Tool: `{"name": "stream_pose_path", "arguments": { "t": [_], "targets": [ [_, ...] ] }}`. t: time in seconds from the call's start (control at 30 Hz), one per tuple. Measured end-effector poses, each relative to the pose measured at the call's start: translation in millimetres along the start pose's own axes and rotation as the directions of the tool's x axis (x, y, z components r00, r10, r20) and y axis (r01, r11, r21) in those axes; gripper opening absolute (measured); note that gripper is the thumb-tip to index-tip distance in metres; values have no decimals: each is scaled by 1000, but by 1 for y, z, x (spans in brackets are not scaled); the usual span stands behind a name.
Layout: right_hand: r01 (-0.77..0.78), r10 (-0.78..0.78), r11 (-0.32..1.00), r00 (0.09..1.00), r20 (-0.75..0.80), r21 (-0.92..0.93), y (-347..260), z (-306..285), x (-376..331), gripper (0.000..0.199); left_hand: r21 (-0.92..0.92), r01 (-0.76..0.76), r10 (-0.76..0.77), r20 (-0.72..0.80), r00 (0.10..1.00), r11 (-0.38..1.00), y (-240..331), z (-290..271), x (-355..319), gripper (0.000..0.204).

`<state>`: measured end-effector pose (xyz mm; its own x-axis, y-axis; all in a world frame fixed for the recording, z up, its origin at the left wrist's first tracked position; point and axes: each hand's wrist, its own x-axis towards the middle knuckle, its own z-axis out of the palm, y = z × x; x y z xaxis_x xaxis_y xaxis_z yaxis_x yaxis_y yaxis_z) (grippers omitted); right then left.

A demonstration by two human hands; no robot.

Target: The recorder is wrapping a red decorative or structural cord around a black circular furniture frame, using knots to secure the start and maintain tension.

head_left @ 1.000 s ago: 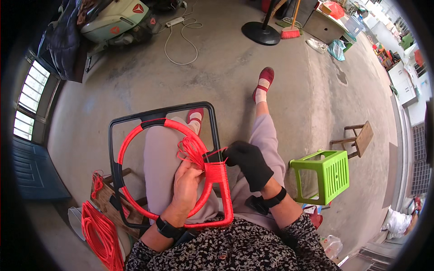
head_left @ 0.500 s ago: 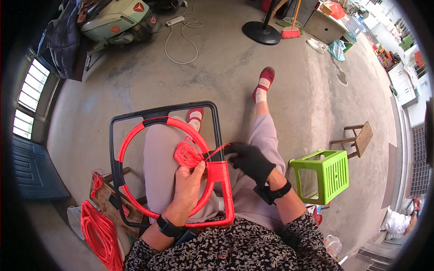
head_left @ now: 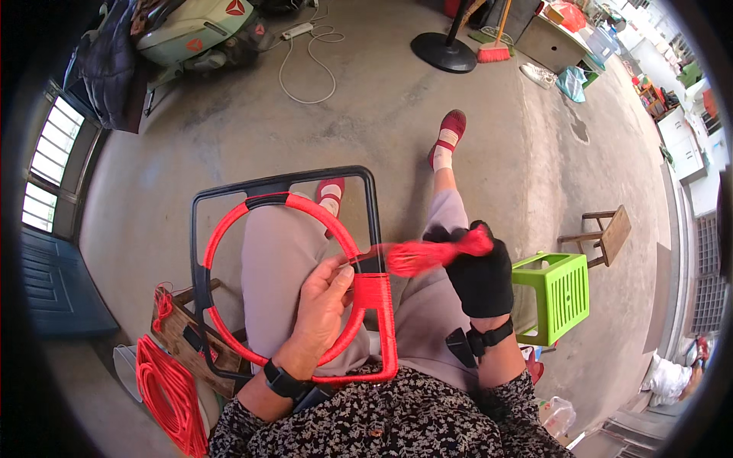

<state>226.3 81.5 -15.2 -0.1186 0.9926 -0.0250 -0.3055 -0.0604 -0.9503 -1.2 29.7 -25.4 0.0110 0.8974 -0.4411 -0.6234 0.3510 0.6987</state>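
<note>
A black rectangular frame with a round ring inside it rests over my lap. Red cord is wound tightly round most of the ring and round the frame's near right corner. My left hand, bare, pinches the ring's right side beside that winding, thumb on top. In its black glove, my right hand grips a bundle of red cord to the right of the frame. The bundle is blurred by motion, and a strand runs from it back to the frame near my left fingertips.
A wooden stool and a large coil of red cord are at my left. On the right are a green plastic stool and a small wooden stool. Ahead lie a white cable, a round black stand base and a scooter.
The cord bundle has gone from above my left hand, inside the ring, to the right, outside the frame. My right hand now holds it and has moved right. The frame has shifted slightly.
</note>
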Motion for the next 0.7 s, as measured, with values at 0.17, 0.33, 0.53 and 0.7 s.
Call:
{"name": "stream_pose_path", "arguments": {
  "t": [0.17,0.33,0.53,0.7],
  "targets": [
    [-163,136,576,985,103,801,-1,-15,-3,30,7,13,-13,20,1000,1000,-3,-1,1,16],
    [-150,281,887,926,254,-437,11,3,6,43,-9,25,-25,5,1000,1000,-6,-8,1,12],
    [-210,410,785,882,234,-583,11,13,18,40,37,-40,42,-53,998,999,0,5,-1,12],
    [210,16,870,891,453,-445,-9,56,-8,39,234,37,-36,-12,999,972,-4,-3,4,10]
  ]
}}
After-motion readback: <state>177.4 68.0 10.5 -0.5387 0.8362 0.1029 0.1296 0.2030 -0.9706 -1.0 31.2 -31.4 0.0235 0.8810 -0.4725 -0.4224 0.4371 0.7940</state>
